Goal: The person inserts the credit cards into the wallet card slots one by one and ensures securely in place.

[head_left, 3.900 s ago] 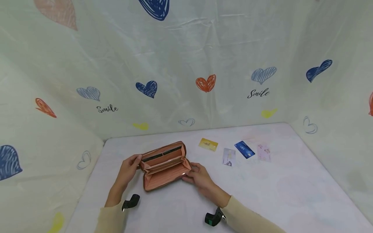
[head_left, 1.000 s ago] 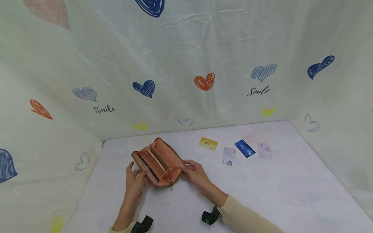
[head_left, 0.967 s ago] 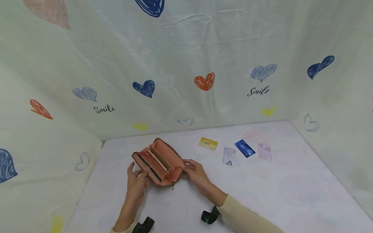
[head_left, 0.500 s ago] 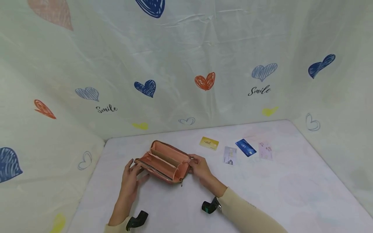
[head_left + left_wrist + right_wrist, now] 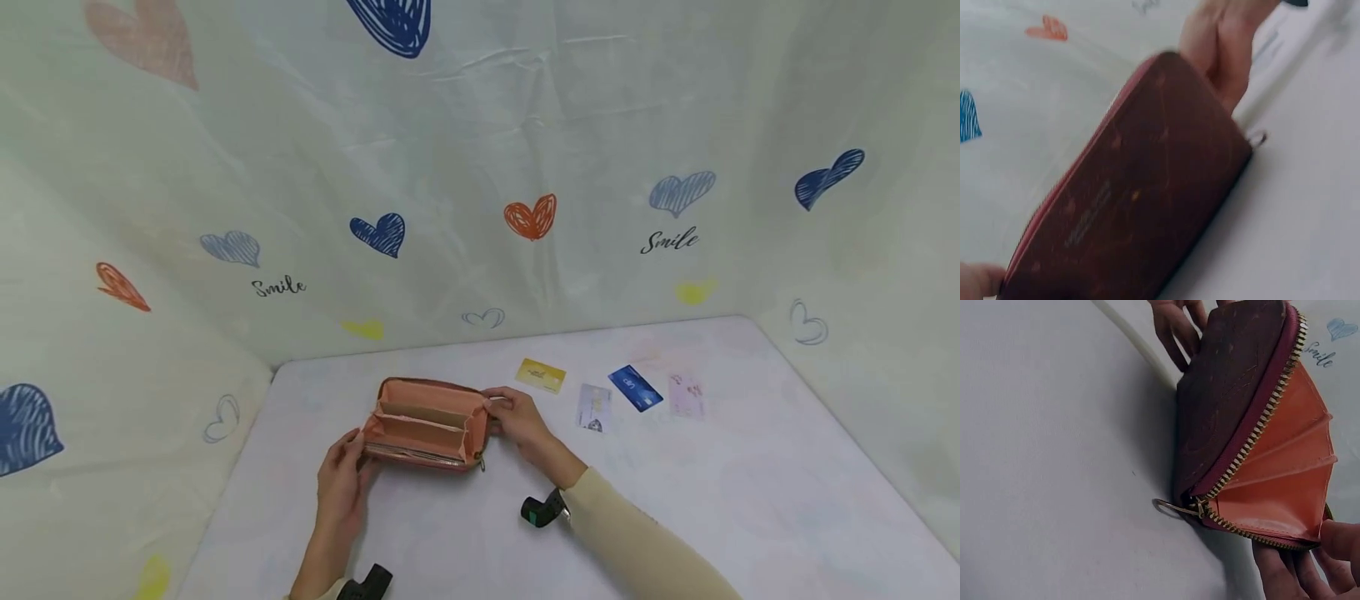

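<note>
A zip-around wallet [image 5: 427,427] is unzipped and spread, its orange pleated lining and inner dividers facing up in the head view. Its outside is dark maroon in the left wrist view, with a zipper pull [image 5: 1259,139] at one end. My left hand [image 5: 341,485] grips the wallet's left end, thumb at the near edge. At the other end my right hand [image 5: 523,427] pinches the side, thumb on the lining edge and fingers beneath, as the right wrist view shows. Brass zipper teeth [image 5: 1260,425] run along the open rim. The bottoms of the dividers are hidden.
Right of the wallet, a yellow card [image 5: 541,376], a pale grey card [image 5: 595,407], a blue card [image 5: 635,388] and a pale pink card [image 5: 686,395] lie apart on the white table [image 5: 660,517]. A heart-printed curtain [image 5: 450,150] stands behind the table.
The wallet has been turned from a diagonal to nearly level, its zipper pull moving right. Earlier, dark card slots showed on its far panel. Both hands kept hold; the cards stayed put.
</note>
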Motion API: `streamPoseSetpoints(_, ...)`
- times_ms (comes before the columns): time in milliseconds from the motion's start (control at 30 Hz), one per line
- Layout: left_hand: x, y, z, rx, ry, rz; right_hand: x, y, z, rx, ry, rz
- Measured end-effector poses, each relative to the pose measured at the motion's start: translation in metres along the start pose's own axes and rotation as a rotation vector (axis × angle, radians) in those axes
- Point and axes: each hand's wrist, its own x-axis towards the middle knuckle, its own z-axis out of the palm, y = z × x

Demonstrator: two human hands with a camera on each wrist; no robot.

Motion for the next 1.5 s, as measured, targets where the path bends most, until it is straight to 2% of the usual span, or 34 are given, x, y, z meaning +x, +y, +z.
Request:
streamPoseSetpoints(133,-0.013,-0.002,0.008,-0.034,0.064,-0.002,0.006,-0.002,0.001,-0.044,0.005,-0.005)
streamPoseSetpoints(200,-0.019,-0.004,0.011,-0.016,0.084,0.007,0.01,-0.004,0.002,-0.084,0.018,-0.004)
streamPoseSetpoints(333,-0.027,-0.008,0.011,0.129,0.101,0.052,0.021,-0.008,0.0,-0.138,0.008,-0.004)
streamPoseSetpoints(433,-0.021,-0.006,0.005,0.276,0.078,0.075,0.027,-0.009,-0.002,-0.14,-0.022,0.001)
streamPoseSetpoints(533,-0.004,-0.001,-0.004,0.358,-0.026,0.072,0.031,-0.007,-0.003,-0.138,-0.042,0.001)
streamPoseSetpoints(667,0.019,0.007,-0.017,0.355,-0.248,0.02,0.034,-0.006,-0.004,-0.133,-0.059,0.004)
streamPoseSetpoints(800,0.034,0.011,-0.029,0.371,-0.377,-0.029,0.034,-0.005,-0.006,-0.13,-0.086,0.002)
streamPoseSetpoints(933,0.041,0.012,-0.037,0.402,-0.454,-0.031,0.033,-0.006,-0.008,-0.133,-0.107,-0.006)
streamPoseSetpoints(1067,0.043,0.013,-0.043,0.406,-0.528,0.009,0.032,-0.008,-0.01,-0.126,-0.119,0.0)
streamPoseSetpoints(1333,0.044,0.014,-0.054,0.346,-0.624,0.115,0.033,-0.01,-0.013,-0.118,-0.139,0.018)
streamPoseSetpoints(1500,0.047,0.012,-0.059,0.372,-0.657,0.174,0.033,-0.009,-0.014,-0.124,-0.15,0.016)
